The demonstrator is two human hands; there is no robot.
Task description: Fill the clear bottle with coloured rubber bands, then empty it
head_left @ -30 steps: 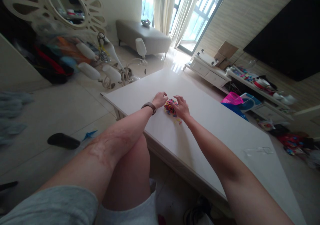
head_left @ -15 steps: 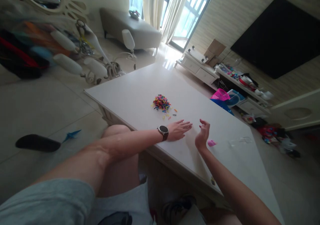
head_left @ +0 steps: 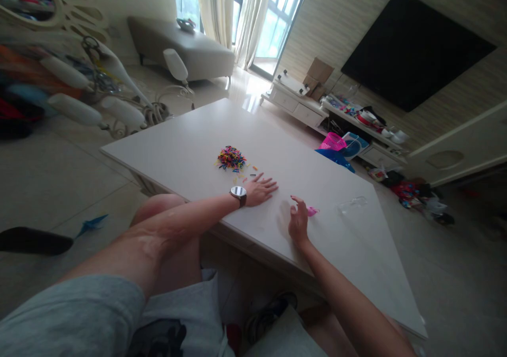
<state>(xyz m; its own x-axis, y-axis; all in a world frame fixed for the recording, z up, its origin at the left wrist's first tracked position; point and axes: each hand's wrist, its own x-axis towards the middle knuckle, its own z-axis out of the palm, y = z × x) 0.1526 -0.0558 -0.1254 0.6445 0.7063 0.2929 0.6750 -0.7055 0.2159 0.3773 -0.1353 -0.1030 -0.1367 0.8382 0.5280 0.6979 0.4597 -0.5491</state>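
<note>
My left hand [head_left: 261,189], with a round watch [head_left: 238,191] on its wrist, lies palm down on the white table [head_left: 190,130], fingers spread. Just beyond it is a heap of small multicoloured pieces [head_left: 232,158], too small to name. A few loose pieces [head_left: 253,175] are scattered between heap and fingers. My right hand [head_left: 299,222] is held on edge near the table's front side, its fingers loosely bent and thumb apart, nothing visible in it. Right behind its fingers is a small pink object [head_left: 312,211], partly hidden. Further right lies a clear, see-through item [head_left: 352,205].
A white lamp stand with several long shades [head_left: 75,109] stands beyond the table's left side. At the back are a grey bench [head_left: 178,45] and a low TV cabinet [head_left: 297,111]. A pink basket [head_left: 332,141] sits beyond the table's far edge.
The view has swung, shifting everything left. My left hand's fingers have spread and it is slightly closer to the heap. My right hand has drawn back towards the table's near edge.
</note>
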